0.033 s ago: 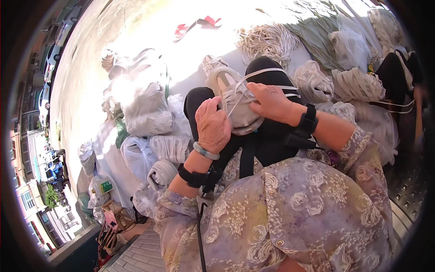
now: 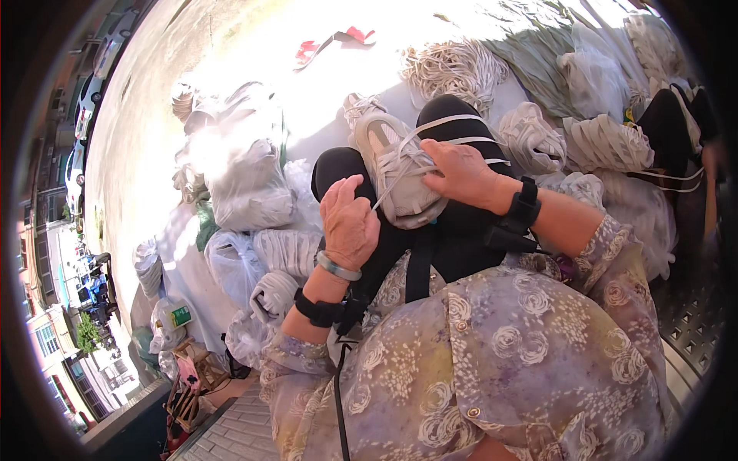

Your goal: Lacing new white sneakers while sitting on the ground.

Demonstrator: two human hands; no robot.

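Observation:
A pale grey-white shoe point(image 2: 413, 201) rests between my black-clad knees, toe pointing away from me. White shoelaces criss-cross its front, and loose lengths of shoelace point(image 2: 453, 120) loop over my right knee. My left hand point(image 2: 350, 232) is left of the shoe, closed on a shoelace that stretches tight from the lacing. My right hand point(image 2: 463, 178) grips the right side of the shoe, thumb and forefinger against the lacing; its other fingers are partly hidden.
Bundles of pale shoes point(image 2: 532, 138) lie to the right, with a heap of white laces point(image 2: 460, 71) beyond my knees. Plastic-wrapped bundles point(image 2: 250, 188) are piled at left. A small wooden chair point(image 2: 188, 396) stands lower left. Another person's dark-clad leg point(image 2: 667, 138) shows at far right.
My left hand has moved left and slightly down, away from the shoe, drawing the shoelace out with it. My right hand and the shoe stay nearly in place.

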